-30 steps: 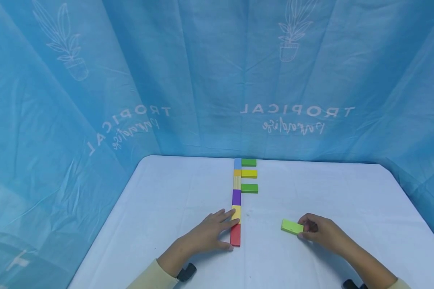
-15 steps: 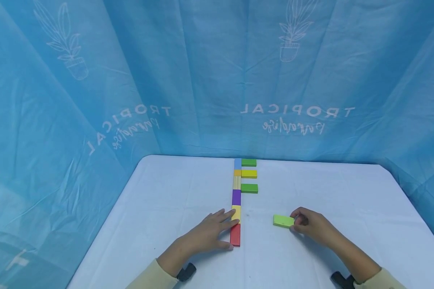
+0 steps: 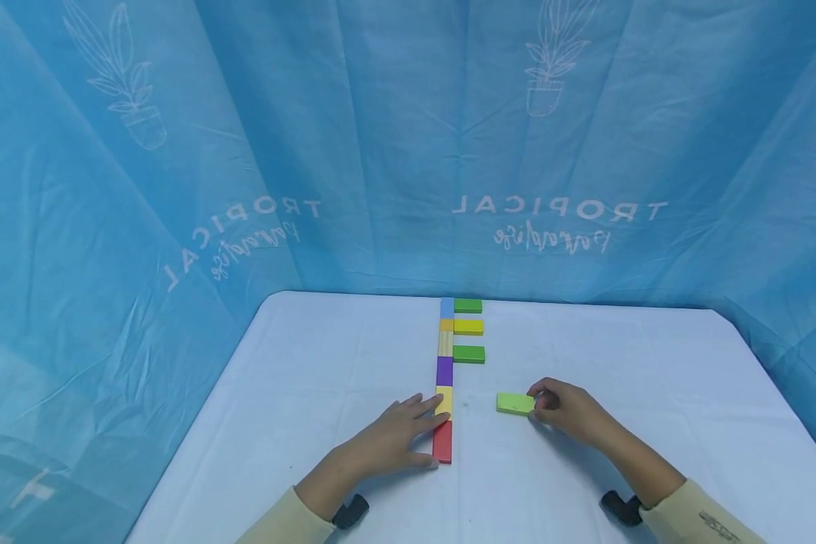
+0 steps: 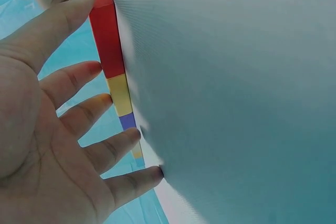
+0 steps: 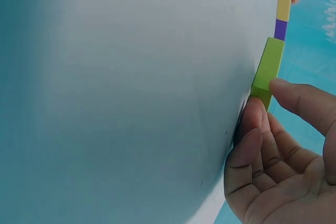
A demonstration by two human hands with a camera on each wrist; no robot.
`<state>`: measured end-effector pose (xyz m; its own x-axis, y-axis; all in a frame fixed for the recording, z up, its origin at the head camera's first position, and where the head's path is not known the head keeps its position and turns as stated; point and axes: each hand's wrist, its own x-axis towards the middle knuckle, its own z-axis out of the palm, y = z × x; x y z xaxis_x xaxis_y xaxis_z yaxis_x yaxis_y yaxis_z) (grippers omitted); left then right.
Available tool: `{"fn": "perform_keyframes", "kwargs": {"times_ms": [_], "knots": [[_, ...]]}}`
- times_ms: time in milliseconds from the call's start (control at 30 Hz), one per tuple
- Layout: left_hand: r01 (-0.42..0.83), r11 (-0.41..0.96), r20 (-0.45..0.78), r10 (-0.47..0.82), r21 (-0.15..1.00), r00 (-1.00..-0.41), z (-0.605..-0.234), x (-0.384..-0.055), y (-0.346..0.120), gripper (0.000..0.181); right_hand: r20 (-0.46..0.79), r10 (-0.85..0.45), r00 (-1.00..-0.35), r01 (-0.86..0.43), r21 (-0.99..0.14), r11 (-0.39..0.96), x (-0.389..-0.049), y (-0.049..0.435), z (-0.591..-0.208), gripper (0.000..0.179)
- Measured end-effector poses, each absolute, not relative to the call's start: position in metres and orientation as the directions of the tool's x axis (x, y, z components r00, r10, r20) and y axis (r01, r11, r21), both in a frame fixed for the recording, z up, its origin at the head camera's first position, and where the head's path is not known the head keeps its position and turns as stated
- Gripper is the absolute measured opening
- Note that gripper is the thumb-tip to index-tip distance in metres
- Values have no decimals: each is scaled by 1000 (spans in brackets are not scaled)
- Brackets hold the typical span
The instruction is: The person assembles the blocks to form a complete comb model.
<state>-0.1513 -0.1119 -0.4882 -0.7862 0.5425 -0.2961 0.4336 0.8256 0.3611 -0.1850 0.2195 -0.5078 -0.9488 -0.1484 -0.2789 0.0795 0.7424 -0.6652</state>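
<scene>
A straight row of coloured blocks runs away from me in the head view: a red block [image 3: 443, 442] nearest, then a yellow block [image 3: 444, 404] and a purple block [image 3: 445, 371]. My left hand [image 3: 400, 436] rests along the row's left side with fingers spread. In the left wrist view its thumb touches the near end of the red block. To the right of the row, my right hand [image 3: 570, 410] pinches one end of a light green block [image 3: 514, 403] between thumb and fingers, low over the white table. The block's other end points at the row, with a gap between.
The row continues to a plain wood block [image 3: 445, 344], an orange block [image 3: 446, 325] and a blue block [image 3: 447, 307]. Two green blocks and a yellow block [image 3: 468, 328] jut out from its right side. Blue curtains hang behind the white table [image 3: 585, 347].
My right hand has carried the light green block leftward and farther from me, closer to the row. The block has turned to lie nearly square to the row. My left hand has stayed put.
</scene>
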Motion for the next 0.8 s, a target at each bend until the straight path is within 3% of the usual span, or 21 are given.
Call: {"fn": "perform_keyframes", "kwargs": {"times_ms": [800], "knots": [[423,818,-303,548,390,-780,-487,-152,-113,71,-298,-133,-945,106,-667,737,-211,180,-507,27]]}}
